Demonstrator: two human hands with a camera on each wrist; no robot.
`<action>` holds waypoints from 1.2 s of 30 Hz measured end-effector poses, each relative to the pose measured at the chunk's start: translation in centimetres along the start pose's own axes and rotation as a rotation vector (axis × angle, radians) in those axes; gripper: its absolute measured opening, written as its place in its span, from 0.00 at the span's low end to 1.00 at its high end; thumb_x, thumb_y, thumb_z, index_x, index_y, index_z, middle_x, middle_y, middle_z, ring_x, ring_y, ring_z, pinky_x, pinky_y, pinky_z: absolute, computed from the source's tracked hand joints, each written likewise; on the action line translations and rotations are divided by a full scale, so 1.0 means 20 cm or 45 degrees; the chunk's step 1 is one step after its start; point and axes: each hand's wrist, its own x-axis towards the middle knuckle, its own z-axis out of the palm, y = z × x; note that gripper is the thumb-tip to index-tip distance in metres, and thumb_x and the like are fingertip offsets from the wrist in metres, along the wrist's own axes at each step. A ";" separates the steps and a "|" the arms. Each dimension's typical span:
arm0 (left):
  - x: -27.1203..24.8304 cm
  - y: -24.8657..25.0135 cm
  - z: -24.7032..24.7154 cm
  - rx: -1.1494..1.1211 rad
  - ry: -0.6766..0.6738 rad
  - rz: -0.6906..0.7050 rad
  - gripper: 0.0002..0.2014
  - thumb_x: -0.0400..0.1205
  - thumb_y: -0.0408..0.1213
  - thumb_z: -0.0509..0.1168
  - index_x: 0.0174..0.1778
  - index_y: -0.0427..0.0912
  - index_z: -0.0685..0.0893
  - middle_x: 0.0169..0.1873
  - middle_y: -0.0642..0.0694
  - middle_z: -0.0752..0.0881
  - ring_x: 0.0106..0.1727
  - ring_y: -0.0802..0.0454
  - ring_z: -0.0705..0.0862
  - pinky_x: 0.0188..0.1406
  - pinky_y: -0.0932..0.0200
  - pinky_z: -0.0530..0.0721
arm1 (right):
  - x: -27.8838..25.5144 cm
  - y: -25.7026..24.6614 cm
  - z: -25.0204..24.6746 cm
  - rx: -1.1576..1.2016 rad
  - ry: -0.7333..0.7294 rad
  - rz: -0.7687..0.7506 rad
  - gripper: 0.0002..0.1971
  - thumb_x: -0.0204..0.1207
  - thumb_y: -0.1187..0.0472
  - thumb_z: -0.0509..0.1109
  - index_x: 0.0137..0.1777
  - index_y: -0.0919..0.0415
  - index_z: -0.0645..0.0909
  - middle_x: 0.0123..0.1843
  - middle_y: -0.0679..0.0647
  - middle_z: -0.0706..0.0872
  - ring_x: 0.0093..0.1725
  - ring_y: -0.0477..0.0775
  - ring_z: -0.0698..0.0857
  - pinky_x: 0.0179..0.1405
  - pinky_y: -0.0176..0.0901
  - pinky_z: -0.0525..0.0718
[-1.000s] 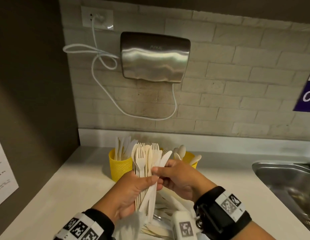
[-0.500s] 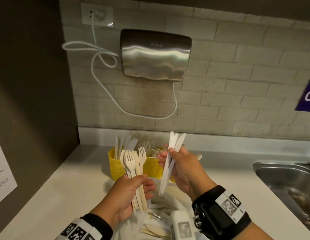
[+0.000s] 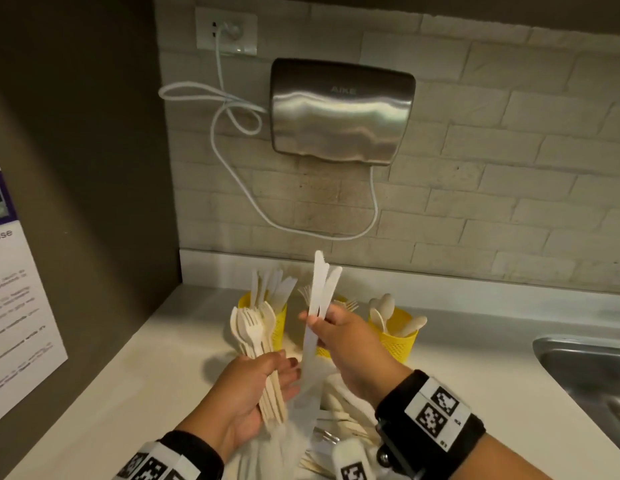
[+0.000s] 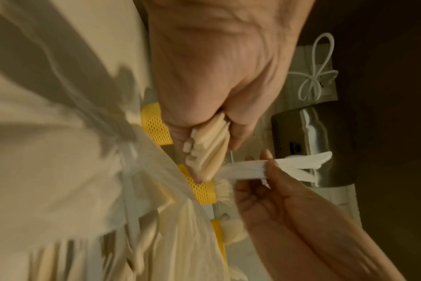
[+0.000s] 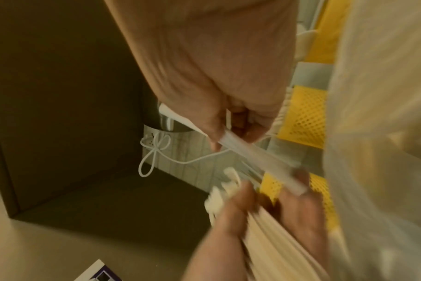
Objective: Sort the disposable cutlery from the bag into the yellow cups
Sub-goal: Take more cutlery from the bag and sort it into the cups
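My left hand (image 3: 256,386) grips a bundle of cream forks (image 3: 254,332), tines up, in front of the left yellow cup (image 3: 279,323), which holds knives. My right hand (image 3: 339,336) pinches a few white knives (image 3: 319,296) upright, blades above the middle yellow cup (image 3: 338,301) with forks in it. A third yellow cup (image 3: 396,342) at the right holds spoons. The plastic bag (image 3: 301,441) with more cutlery lies below both hands. The left wrist view shows the fork handles (image 4: 206,150) in the left hand (image 4: 204,106); the right wrist view shows the knives (image 5: 252,154) in the right hand (image 5: 228,121).
A steel hand dryer (image 3: 341,110) hangs on the brick wall, its white cord (image 3: 228,109) looping to a socket. A steel sink (image 3: 589,372) sits at the right. A dark side wall with a paper notice (image 3: 17,289) borders the white counter (image 3: 128,393) on the left.
The right hand pulled the knives out of the mixed bundle and lifted them up and right. The left hand kept the forks and moved lower and left.
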 end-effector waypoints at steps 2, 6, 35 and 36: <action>0.03 -0.01 -0.07 -0.070 0.125 0.007 0.05 0.86 0.29 0.62 0.53 0.31 0.81 0.44 0.31 0.90 0.44 0.39 0.90 0.42 0.46 0.88 | 0.07 -0.07 0.00 -0.032 -0.001 -0.061 0.06 0.82 0.59 0.68 0.46 0.56 0.86 0.45 0.59 0.86 0.46 0.53 0.82 0.57 0.58 0.85; 0.03 -0.02 -0.16 -0.124 0.296 0.009 0.03 0.85 0.31 0.64 0.46 0.35 0.80 0.22 0.42 0.82 0.21 0.51 0.81 0.18 0.60 0.81 | 0.26 -0.20 0.09 -0.121 0.113 -0.247 0.07 0.80 0.58 0.71 0.41 0.54 0.86 0.34 0.51 0.85 0.37 0.51 0.82 0.41 0.53 0.82; 0.03 -0.02 -0.12 0.234 0.213 0.191 0.03 0.82 0.32 0.69 0.42 0.38 0.83 0.21 0.45 0.75 0.21 0.53 0.72 0.26 0.60 0.73 | 0.52 -0.10 0.26 -1.121 0.052 -0.342 0.15 0.88 0.62 0.55 0.64 0.72 0.76 0.57 0.69 0.83 0.57 0.66 0.83 0.42 0.43 0.68; 0.03 -0.02 -0.13 0.250 0.218 0.197 0.04 0.82 0.32 0.69 0.42 0.38 0.83 0.20 0.45 0.75 0.21 0.52 0.72 0.26 0.60 0.73 | 0.52 -0.08 0.28 -1.216 -0.022 -0.324 0.15 0.88 0.63 0.55 0.65 0.72 0.77 0.61 0.68 0.83 0.61 0.67 0.82 0.47 0.45 0.72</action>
